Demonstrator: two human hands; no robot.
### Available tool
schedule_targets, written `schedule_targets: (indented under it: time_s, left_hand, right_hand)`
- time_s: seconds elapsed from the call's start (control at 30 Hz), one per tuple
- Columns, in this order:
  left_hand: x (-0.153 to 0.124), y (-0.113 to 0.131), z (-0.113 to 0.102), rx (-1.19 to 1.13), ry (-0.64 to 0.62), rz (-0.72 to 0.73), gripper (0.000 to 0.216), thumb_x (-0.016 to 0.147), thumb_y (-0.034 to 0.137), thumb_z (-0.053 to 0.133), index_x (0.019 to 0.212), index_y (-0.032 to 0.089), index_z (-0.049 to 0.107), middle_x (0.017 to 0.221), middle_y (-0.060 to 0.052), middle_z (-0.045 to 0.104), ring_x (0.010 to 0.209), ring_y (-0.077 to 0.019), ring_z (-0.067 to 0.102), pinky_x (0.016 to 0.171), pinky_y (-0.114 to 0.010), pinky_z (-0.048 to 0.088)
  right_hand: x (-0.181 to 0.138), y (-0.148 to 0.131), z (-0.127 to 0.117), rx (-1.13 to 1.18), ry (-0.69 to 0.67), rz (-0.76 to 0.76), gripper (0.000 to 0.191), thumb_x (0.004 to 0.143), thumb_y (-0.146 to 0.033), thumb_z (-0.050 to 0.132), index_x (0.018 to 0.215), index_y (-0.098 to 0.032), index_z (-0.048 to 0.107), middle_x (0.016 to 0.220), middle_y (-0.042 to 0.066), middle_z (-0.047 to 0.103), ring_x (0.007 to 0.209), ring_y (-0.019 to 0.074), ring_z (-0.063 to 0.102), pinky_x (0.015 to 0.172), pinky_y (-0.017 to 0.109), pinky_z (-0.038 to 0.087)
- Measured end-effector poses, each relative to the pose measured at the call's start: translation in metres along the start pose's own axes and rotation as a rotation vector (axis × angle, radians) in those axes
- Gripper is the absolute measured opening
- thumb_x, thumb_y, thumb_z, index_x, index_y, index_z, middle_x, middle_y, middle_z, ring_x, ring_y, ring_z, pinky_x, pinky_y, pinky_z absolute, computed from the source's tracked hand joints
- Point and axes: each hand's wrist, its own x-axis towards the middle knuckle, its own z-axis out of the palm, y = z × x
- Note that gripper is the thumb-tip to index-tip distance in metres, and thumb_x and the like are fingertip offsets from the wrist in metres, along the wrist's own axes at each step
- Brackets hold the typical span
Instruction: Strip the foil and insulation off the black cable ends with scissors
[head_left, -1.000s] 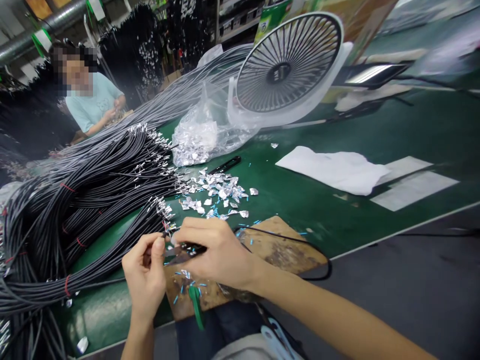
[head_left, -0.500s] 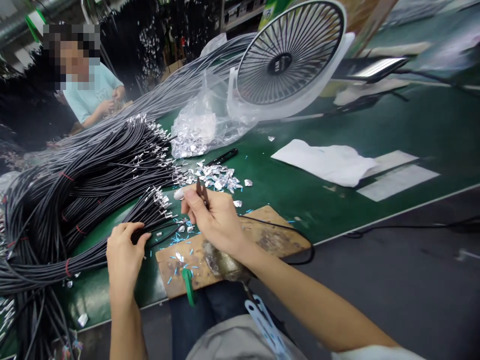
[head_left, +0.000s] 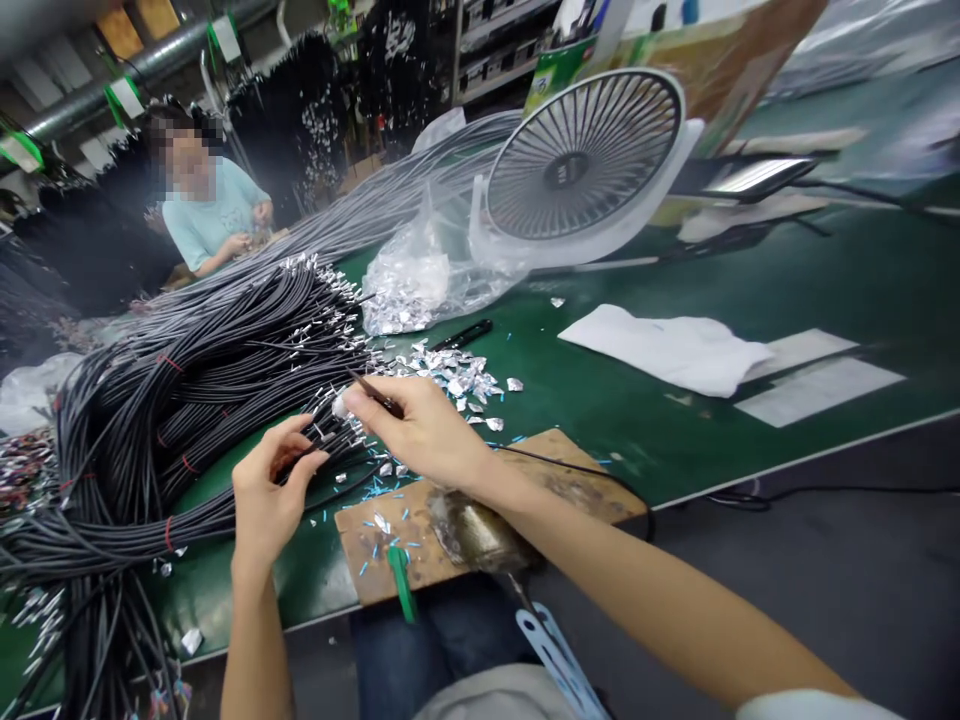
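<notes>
The black cables [head_left: 225, 375] lie in curved bundles, and their silvery ends point to the right. The dark, pointed tool [head_left: 381, 396] is in the right hand [head_left: 435, 435], tilted.

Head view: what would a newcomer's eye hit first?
Probably the big heap of black cables with silvery ends, filling much of the left side of the green table. Next, the round fan at upper center-right, beside a clear plastic bag. Then the hands in the foreground: the right hand holds a dark pointed tool, the left hand is open near the cable ends.
</notes>
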Motion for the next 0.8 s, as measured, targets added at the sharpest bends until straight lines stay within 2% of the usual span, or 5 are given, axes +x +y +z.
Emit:
schedule_targets:
  time_s: [0.1,0.23,0.43,0.6,0.8]
  left_hand:
    - [-0.002,0.001,0.006,-0.099,0.026,-0.015,0.038,0.077,0.029,0.067,0.115,0.026,0.064,0.080,0.001,0.065,0.067,-0.0094,0.060,0.062,-0.019,0.050]
    - [-0.012,-0.001,0.009,-0.185,0.109,-0.043,0.025,0.078,0.029,0.067,0.103,0.024,0.071,0.076,0.000,0.064,0.064,-0.0089,0.058,0.058,-0.018,0.047]
    - [-0.017,0.007,0.015,-0.145,0.221,0.000,0.019,0.074,0.026,0.072,0.093,0.023,0.074,0.068,0.002,0.062,0.058,-0.0079,0.057,0.052,-0.016,0.046]
    - [-0.016,0.007,0.016,-0.088,0.174,0.035,0.012,0.075,0.026,0.071,0.085,0.021,0.074,0.065,0.002,0.063,0.056,-0.0080,0.057,0.051,-0.016,0.045]
    - [-0.018,0.003,0.015,-0.029,0.215,0.080,0.009,0.079,0.025,0.068,0.084,0.021,0.073,0.061,0.004,0.059,0.054,-0.0068,0.052,0.046,-0.017,0.038]
  right_hand:
    - [0.009,-0.011,0.008,0.026,0.035,-0.066,0.024,0.088,-0.021,0.051,0.065,-0.015,0.055,0.057,-0.005,0.049,0.051,0.0061,0.038,0.052,0.021,0.032]
    - [0.004,-0.010,0.017,0.038,0.113,-0.111,0.015,0.085,-0.019,0.055,0.072,-0.014,0.062,0.065,-0.002,0.054,0.055,0.0071,0.043,0.053,0.021,0.034]
    - [-0.007,0.001,0.017,0.032,-0.018,-0.133,0.004,0.075,-0.015,0.068,0.073,-0.011,0.068,0.062,-0.003,0.051,0.053,0.0066,0.042,0.050,0.020,0.034]
    - [-0.008,0.005,0.021,0.012,0.022,-0.197,0.010,0.079,-0.012,0.063,0.072,-0.008,0.069,0.059,-0.002,0.051,0.053,0.0067,0.042,0.050,0.020,0.034]
    - [-0.008,0.006,0.022,0.007,0.011,-0.229,0.015,0.079,-0.009,0.056,0.070,-0.011,0.068,0.057,-0.003,0.052,0.050,0.0058,0.040,0.049,0.019,0.033]
